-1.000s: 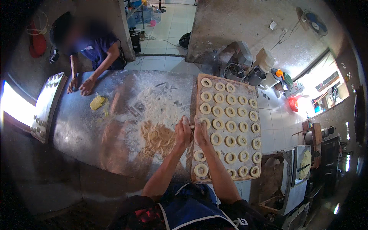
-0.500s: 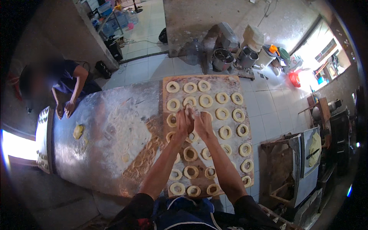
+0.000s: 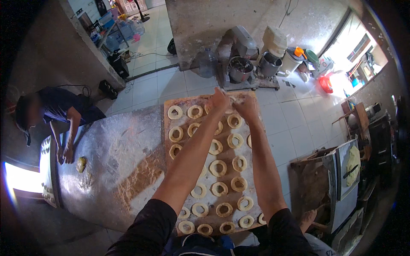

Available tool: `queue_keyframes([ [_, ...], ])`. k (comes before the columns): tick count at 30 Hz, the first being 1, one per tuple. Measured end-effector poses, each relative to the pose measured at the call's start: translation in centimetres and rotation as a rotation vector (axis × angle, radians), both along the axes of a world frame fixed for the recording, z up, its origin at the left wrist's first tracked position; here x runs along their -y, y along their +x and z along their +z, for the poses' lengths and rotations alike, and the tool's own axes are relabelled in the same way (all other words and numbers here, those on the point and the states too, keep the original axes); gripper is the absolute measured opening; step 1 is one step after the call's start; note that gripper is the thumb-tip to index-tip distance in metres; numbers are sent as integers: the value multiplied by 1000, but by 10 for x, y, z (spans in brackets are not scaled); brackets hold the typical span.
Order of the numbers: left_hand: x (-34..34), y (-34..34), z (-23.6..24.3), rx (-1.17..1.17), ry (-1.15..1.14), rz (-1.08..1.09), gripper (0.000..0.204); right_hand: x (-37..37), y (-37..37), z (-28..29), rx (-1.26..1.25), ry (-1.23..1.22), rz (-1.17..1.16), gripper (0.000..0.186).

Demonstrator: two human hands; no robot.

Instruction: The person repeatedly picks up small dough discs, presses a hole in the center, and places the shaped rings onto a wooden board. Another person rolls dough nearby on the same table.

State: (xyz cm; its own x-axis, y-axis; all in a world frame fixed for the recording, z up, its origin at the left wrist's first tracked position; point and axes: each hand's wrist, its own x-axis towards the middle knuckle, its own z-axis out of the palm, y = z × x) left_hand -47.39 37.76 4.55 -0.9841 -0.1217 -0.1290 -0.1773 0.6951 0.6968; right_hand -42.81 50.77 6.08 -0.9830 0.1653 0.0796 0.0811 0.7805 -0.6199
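Note:
Both my hands reach to the far edge of a floured wooden board point(image 3: 168, 121) covered with several rows of pale dough rings point(image 3: 212, 168). My left hand point(image 3: 219, 100) and my right hand point(image 3: 247, 108) are a short way apart, fingers bent inward. Between them is a pale piece of dough point(image 3: 232, 99), which looks like a ring pinched from both sides; the fingers partly hide its shape. My forearms cover some of the rings in the middle and at the right.
A metal table point(image 3: 104, 141) dusted with flour adjoins the board on the left. There a co-worker's hands point(image 3: 65, 154) rest beside a yellowish lump point(image 3: 81, 164). Mixers point(image 3: 245, 45) stand beyond the board. A stand with a tray point(image 3: 344, 170) is at right; part of another person point(image 3: 308, 219) shows below it.
My hands have moved from close together over the board's middle to its far edge, and are farther apart. The view has shifted. The co-worker's hands have come down toward the yellowish lump.

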Motion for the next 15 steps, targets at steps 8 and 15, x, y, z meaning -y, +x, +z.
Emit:
queue_keyframes([
  [8,127,180,-10,-445,102,-12,27,-1,74,-55,-261,86,53,49],
  [15,300,405,-22,-313,-381,484,28,105,199,6,18,-385,25,26],
])
